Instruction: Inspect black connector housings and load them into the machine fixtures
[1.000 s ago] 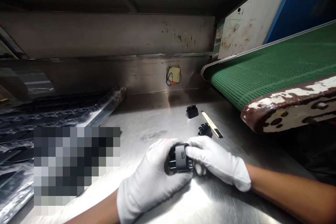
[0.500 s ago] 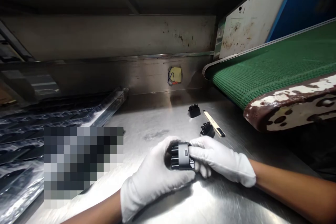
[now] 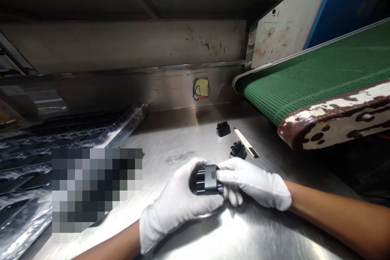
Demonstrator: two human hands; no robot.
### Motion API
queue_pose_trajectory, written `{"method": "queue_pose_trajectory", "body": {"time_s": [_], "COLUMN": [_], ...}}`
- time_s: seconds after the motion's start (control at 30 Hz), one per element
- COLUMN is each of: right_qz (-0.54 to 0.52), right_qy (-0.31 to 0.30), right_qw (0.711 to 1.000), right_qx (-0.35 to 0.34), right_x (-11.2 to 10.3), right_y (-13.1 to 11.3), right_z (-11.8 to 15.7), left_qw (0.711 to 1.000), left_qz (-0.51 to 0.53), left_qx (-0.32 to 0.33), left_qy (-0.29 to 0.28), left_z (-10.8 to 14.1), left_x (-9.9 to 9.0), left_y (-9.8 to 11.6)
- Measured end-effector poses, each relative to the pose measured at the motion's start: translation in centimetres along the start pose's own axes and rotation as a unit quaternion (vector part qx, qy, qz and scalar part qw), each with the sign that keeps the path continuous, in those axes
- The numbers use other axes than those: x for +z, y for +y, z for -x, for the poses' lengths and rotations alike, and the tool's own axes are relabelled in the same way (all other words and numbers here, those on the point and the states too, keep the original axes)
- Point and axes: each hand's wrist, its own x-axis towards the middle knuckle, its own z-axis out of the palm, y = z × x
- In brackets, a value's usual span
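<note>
Camera framing has shifted slightly since the earlier frame; both hands maintain their grip on the dark plastic part with black rods and a slotted grey band (image 3: 210, 179), located at lower centre of the frame. White-gloved left hand (image 3: 183, 195): curled around the part's left side. White-gloved right hand (image 3: 254, 180): grasping its right side, thumb against the band. Two black pronged plastic blocks (image 3: 223, 129) (image 3: 238, 150) and a slim cream-and-black tool (image 3: 246, 142) rest beyond on the brushed-steel desk (image 3: 161, 138). Clear plastic trays (image 3: 126, 128) occupy the left; a green conveyor belt (image 3: 317, 73), the right.
</note>
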Motion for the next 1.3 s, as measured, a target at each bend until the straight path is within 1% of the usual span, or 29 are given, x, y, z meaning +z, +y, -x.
{"method": "queue_pose_trajectory", "body": {"time_s": [0.07, 0.2, 0.5, 0.6, 0.7, 0.8, 0.83, 0.97, 1.0, 1.07, 1.13, 1.23, 1.27, 1.3], "right_qz": [-0.004, -0.008, -0.001, 0.007, 0.022, 0.036, 0.044, 0.08, 0.085, 0.1, 0.143, 0.229, 0.232, 0.218], "right_qy": [0.003, 0.013, 0.014, 0.016, 0.023, 0.027, 0.027, 0.034, 0.039, 0.057, 0.086, 0.126, 0.136, 0.143], "right_qw": [1.0, 1.0, 0.999, 0.999, 0.999, 0.999, 0.999, 0.995, 0.994, 0.991, 0.981, 0.95, 0.947, 0.951], "right_qx": [0.008, 0.024, 0.034, 0.033, 0.026, 0.0, -0.014, -0.053, -0.056, -0.064, -0.099, -0.17, -0.174, -0.165], "right_x": [0.0, 0.2, 0.4, 0.3, 0.2, 0.1, 0.1, 0.2, 0.3, 0.4, 0.5, 0.7, 0.8, 0.8], "right_y": [-0.1, -0.6, -0.9, -1.0, -0.9, -0.7, -0.7, -0.9, -0.9, -1.0, -1.0, -0.9, -0.9, -0.9], "right_z": [0.0, 0.3, 0.5, 0.6, 0.6, 0.7, 0.8, 1.1, 1.3, 1.5, 1.7, 2.0, 2.1, 2.1], "left_qw": [1.0, 0.999, 0.999, 1.0, 0.998, 0.993, 0.993, 0.998, 0.998, 0.996, 0.993, 0.991, 0.991, 0.99], "left_qz": [-0.001, 0.022, -0.006, -0.019, -0.047, -0.067, -0.064, -0.019, -0.019, -0.045, -0.074, -0.084, -0.084, -0.086], "left_qx": [-0.009, -0.002, -0.022, -0.022, -0.025, -0.011, -0.005, 0.005, 0.007, 0.015, 0.011, -0.014, -0.019, -0.019], "left_qy": [-0.005, -0.039, -0.043, -0.012, 0.046, 0.095, 0.096, 0.064, 0.063, 0.08, 0.093, 0.103, 0.105, 0.109], "left_z": [0.0, 0.0, 0.0, 0.1, 0.3, 0.4, 0.4, 0.5, 0.5, 0.6, 0.8, 0.9, 1.0, 1.0], "left_x": [-0.1, 0.2, 0.4, 0.2, -0.1, -0.3, -0.3, -0.5, -0.6, -0.9, -1.2, -1.4, -1.4, -1.4], "left_y": [0.1, 0.5, 0.7, 0.4, 0.1, -0.1, -0.2, -0.6, -0.7, -0.8, -1.0, -1.3, -1.5, -1.6]}}
